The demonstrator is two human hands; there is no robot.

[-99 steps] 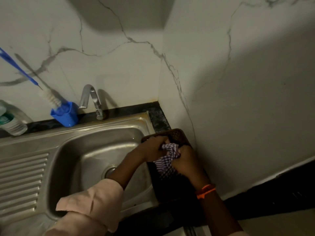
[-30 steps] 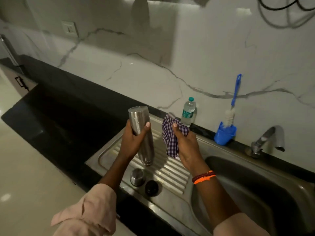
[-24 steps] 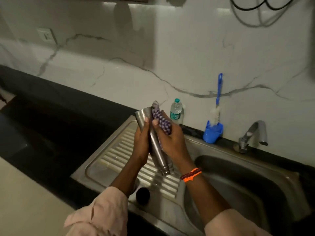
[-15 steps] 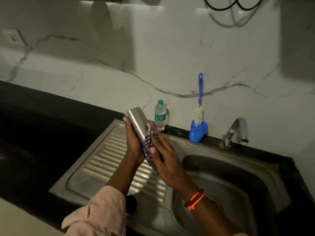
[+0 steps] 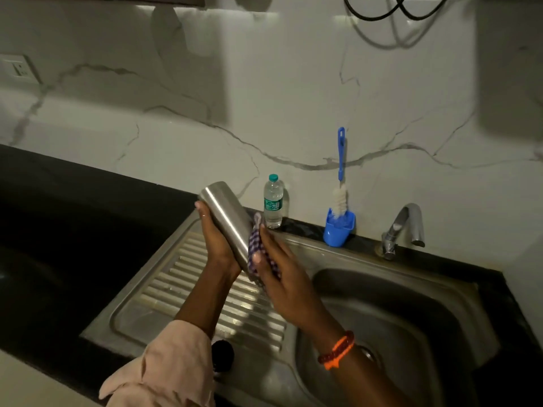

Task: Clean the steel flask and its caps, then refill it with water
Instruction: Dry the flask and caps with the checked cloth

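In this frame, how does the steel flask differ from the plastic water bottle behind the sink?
The steel flask is opaque bare metal; the plastic water bottle is clear with a green label and cap. The flask is tilted and held in the air by the left hand, with the right hand pressing a checked cloth on it; the bottle stands upright and untouched on the counter by the wall. Both are slim cylinders.

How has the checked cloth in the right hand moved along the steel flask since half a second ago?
Cannot tell: the camera shifted. The right hand presses the purple checked cloth against the steel flask's lower half, as before, over the ribbed drainboard.
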